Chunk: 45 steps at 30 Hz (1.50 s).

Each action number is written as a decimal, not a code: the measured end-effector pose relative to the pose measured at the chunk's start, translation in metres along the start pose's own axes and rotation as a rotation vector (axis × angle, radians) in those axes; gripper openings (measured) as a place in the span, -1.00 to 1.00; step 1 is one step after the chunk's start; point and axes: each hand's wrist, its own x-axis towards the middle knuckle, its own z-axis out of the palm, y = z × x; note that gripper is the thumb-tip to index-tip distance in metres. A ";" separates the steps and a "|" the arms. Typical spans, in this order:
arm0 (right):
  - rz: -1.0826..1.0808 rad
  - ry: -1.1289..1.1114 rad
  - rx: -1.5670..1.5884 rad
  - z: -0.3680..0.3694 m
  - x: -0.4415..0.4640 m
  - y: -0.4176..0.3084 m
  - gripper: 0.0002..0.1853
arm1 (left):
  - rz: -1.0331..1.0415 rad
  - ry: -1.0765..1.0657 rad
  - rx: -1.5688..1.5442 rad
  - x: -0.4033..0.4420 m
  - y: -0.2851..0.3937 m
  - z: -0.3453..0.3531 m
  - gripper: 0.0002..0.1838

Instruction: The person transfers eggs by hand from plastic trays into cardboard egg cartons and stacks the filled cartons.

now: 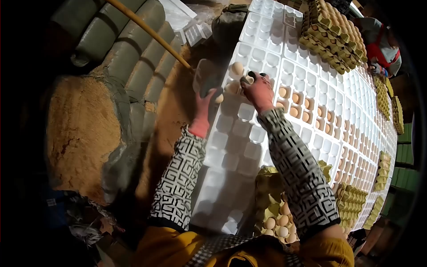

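Observation:
My left hand [205, 107], in a pink glove with dark fingertips, is at the left edge of the white foam trays [227, 133]. It is closed on an egg [219, 99] that shows beside its fingers; the palm is hidden. Over the trays, my right hand [259, 92], gloved the same way, grips a pale egg [250, 80] in its fingers. Just left of it, a brown egg [237, 68] sits in a tray pocket, with another egg [231, 87] below. More brown eggs [294, 111] fill pockets to the right.
Stacked pulp egg trays [333, 35] stand at the far right back. A pulp tray with several eggs [281, 221] is near my body. Grey-green wrapped bundles [133, 58], a wooden pole [151, 35] and an open sack of brown material [84, 138] lie left. Another person [382, 46] is beyond.

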 end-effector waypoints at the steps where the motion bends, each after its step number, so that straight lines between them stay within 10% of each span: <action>1: -0.087 0.062 0.085 -0.003 -0.010 0.009 -0.56 | 0.118 0.000 0.093 -0.006 -0.007 -0.003 -0.48; 3: -0.343 0.110 0.234 0.006 -0.039 0.027 -0.61 | 0.600 0.106 0.737 -0.025 -0.027 0.001 -0.52; 5: -0.778 -0.038 -0.127 0.020 -0.061 0.052 -0.55 | 0.574 -0.122 0.985 -0.043 -0.024 0.016 -0.47; 7: -0.761 -0.090 -0.191 0.014 -0.069 0.064 -0.49 | 0.667 -0.186 1.419 -0.048 -0.034 0.019 -0.48; 12: -0.290 -0.175 0.642 -0.156 -0.110 0.084 -0.49 | 0.670 -0.211 1.026 -0.071 -0.007 0.025 -0.57; 16: 0.040 -0.062 0.249 -0.259 -0.205 0.143 -0.66 | 0.435 -0.646 0.803 -0.182 0.058 0.085 -0.50; 18: 0.139 -0.289 -0.118 -0.281 -0.252 0.152 -0.57 | 0.690 -0.900 1.209 -0.239 0.067 0.124 -0.34; 25: -0.441 -0.261 -0.386 -0.270 -0.314 0.200 -0.33 | 0.698 -0.820 1.390 -0.302 0.028 0.151 -0.41; 27: -0.481 -0.251 -0.303 -0.267 -0.316 0.221 -0.33 | -0.034 -0.466 0.553 -0.318 0.045 0.153 -0.43; 29: -0.186 -0.245 0.529 -0.283 -0.324 0.232 -0.38 | -0.224 -0.432 0.029 -0.313 0.067 0.137 -0.60; 31: -0.005 -0.225 1.251 -0.306 -0.331 0.232 -0.43 | 0.042 -0.525 0.499 -0.319 0.067 0.137 -0.60; 32: -0.032 -0.227 1.014 -0.313 -0.330 0.226 -0.43 | 0.353 -0.677 1.100 -0.323 0.068 0.146 -0.57; 34: -0.012 -0.250 0.489 -0.307 -0.323 0.189 -0.39 | 0.200 -0.786 1.596 -0.344 0.056 0.173 -0.46; 37: -0.315 -0.529 -0.594 -0.221 -0.310 0.177 -0.38 | 0.183 -0.865 1.601 -0.340 0.041 0.177 -0.37; 39: -0.360 -0.428 -0.199 -0.232 -0.308 0.190 -0.42 | 0.213 -0.747 1.228 -0.335 0.045 0.155 -0.41; 40: -0.373 -0.375 -0.003 -0.244 -0.308 0.198 -0.44 | -0.271 -0.607 0.639 -0.343 0.058 0.153 -0.41; 41: 0.025 -0.579 0.439 -0.279 -0.313 0.198 -0.45 | -0.333 -0.597 0.399 -0.344 0.064 0.143 -0.40; 42: -0.041 -0.501 0.887 -0.279 -0.318 0.230 -0.41 | -0.400 -0.583 0.160 -0.345 0.070 0.134 -0.39; 45: 0.203 -0.346 1.280 -0.333 -0.337 0.241 -0.36 | -0.296 -0.714 0.357 -0.349 0.073 0.122 -0.31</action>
